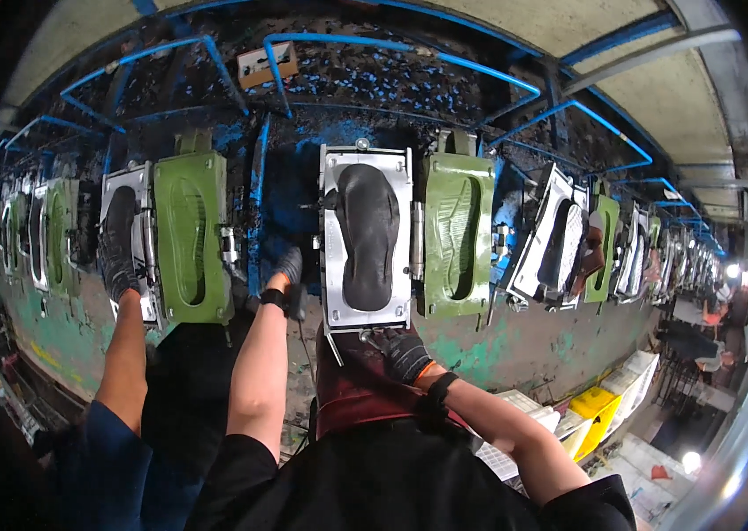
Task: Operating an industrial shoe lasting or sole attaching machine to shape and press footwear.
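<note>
In front of me lies an open shoe-sole mould: a silver metal half (331, 265) with a black sole-shaped piece (368, 239) on it, hinged to a green half (437, 292) with a sole-shaped hollow. My right hand (404, 354), in a dark glove, is at the silver half's near edge, fingers apart, beside a small round metal fitting (365, 335). My left hand (287, 265), in a grey glove, hovers in the gap left of the silver half. Its fingers are seen edge-on, and whether they close on anything is unclear.
A co-worker's gloved hand (117, 265) reaches onto the neighbouring silver mould half at left, beside its green half (170, 301). More moulds line both sides. Blue rails (374, 38) and a small open box (266, 66) stand behind. Yellow (599, 405) and white crates are at lower right.
</note>
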`<state>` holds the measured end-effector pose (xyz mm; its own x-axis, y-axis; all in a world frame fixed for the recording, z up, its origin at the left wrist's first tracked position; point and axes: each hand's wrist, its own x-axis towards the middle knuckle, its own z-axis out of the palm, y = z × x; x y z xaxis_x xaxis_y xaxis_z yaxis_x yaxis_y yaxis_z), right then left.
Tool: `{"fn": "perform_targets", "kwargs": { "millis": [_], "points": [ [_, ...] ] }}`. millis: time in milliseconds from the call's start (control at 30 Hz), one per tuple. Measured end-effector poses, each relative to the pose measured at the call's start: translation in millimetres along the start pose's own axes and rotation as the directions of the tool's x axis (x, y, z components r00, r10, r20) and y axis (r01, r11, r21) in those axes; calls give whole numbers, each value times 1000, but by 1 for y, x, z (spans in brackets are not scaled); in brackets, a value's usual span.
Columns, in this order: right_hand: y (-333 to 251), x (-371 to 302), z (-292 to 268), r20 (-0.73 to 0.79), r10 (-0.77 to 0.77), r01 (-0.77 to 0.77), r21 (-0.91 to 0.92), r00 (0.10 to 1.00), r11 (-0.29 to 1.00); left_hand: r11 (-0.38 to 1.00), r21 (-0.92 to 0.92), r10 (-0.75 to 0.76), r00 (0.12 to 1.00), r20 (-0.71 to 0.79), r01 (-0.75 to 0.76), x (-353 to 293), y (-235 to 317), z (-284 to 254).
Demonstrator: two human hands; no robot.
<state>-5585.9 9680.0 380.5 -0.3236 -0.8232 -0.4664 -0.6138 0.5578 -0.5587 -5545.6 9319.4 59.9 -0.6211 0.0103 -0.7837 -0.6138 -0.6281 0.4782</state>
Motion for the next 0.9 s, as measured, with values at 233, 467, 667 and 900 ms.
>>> {"fn": "perform_targets", "kwargs": {
  "millis": [233, 467, 667, 900],
  "points": [
    [-7, 5, -59, 118, -162, 151, 96, 980, 984, 676, 638, 272, 680, -681, 369, -202, 6, 143],
    [69, -87, -144, 73, -50, 14, 424, 996, 905, -61, 945, 954, 261, 150, -321, -225, 84, 392],
    [295, -249, -107, -553, 566, -304, 496, 611, 813, -521, 473, 492, 203, 847, -710, -148, 26, 677],
    [443, -309, -161, -670, 694, -377, 591, 264, 713, -600, 488, 129, 526, 841, -634, -50, -41, 817]
  ]
}}
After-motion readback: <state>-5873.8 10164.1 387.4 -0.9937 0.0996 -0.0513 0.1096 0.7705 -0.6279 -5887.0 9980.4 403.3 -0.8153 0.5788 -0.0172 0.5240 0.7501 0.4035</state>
